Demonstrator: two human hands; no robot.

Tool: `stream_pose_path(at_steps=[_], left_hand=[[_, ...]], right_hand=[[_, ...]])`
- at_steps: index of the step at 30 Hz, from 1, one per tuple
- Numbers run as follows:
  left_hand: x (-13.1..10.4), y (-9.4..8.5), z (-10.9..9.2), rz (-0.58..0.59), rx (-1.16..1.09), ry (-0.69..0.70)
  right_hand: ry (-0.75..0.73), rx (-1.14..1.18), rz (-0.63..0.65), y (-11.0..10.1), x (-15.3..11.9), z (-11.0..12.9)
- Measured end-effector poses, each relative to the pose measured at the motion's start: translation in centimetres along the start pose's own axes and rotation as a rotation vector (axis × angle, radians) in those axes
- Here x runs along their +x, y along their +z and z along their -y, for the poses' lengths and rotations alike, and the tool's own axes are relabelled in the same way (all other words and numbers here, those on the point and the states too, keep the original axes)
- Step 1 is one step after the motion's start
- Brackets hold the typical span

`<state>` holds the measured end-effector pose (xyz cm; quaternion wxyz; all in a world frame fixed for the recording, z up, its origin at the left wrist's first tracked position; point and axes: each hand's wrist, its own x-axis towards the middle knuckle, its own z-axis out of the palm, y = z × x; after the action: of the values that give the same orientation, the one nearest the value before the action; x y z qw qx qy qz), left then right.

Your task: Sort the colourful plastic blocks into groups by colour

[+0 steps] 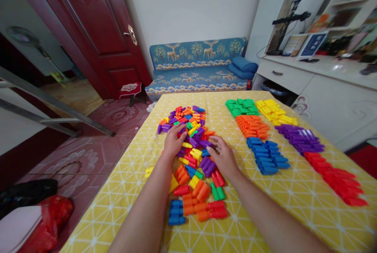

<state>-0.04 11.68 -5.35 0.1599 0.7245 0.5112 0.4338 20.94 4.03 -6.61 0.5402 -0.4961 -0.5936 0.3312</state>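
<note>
A heap of mixed plastic pieces (191, 156) in purple, orange, red, yellow, green and blue lies on the yellow patterned tablecloth (118, 206). My left hand (174, 140) rests at the heap's left side, its fingers curved near purple pieces; what it holds, if anything, is hidden. On the heap's right side my right hand (222, 154) has thumb and fingers apart, touching purple and blue pieces. To the right lie sorted groups: green (241, 107), orange (251, 126), blue (266, 156), yellow (275, 112), purple (300, 138) and red (334, 178).
Beyond the table stands a blue patterned sofa (197, 64). A white cabinet (332, 99) with a ring light is at the right. At the left are a red door (97, 17), a small stool (131, 89), a metal ladder (59, 120) and a red bag (55, 221).
</note>
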Motion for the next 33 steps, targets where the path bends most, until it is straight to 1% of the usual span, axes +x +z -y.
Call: stream_pose_path(at_steps=[2, 4, 7, 10, 13, 19, 21, 24, 28, 30, 33], left_hand=[[0.0, 0.0, 0.0, -0.004, 0.002, -0.001], [0.0, 0.0, -0.1, -0.005, 0.005, 0.0], [0.0, 0.0, -0.1, 0.001, 0.015, 0.003], [0.0, -0.1, 0.0, 0.006, 0.02, 0.006], [0.0, -0.1, 0.0, 0.009, 0.019, 0.004], [0.1, -0.1, -0.1, -0.007, 0.0, 0.003], [0.1, 0.0, -0.1, -0.008, -0.001, -0.001], [0.2, 0.0, -0.1, 0.0, 0.01, -0.001], [0.1, 0.0, 0.0, 0.008, 0.017, 0.002], [0.1, 0.0, 0.1, 0.011, 0.021, 0.004], [0.0, 0.0, 0.2, 0.017, 0.031, 0.001]], right_hand=[[0.017, -0.001, -0.026, -0.1, 0.1, 0.1], [0.001, -0.048, -0.081, -0.3, 0.2, 0.2], [-0.093, -0.189, -0.179, -0.9, 0.5, 0.5], [-0.194, -0.306, -0.245, -1.3, 0.8, 0.6], [-0.208, -0.362, -0.269, -1.4, 1.0, 0.2], [-0.134, -0.365, -0.229, -1.6, 1.3, -1.2], [-0.095, -0.406, -0.214, -1.8, 1.7, -1.4], [-0.048, -0.579, -0.165, -1.9, 2.5, -0.8], [0.012, -0.814, -0.057, -1.5, 4.0, 0.5], [0.029, -0.858, -0.025, -1.4, 4.6, 0.9], [0.055, -0.841, -0.047, -1.5, 5.2, 0.9]])
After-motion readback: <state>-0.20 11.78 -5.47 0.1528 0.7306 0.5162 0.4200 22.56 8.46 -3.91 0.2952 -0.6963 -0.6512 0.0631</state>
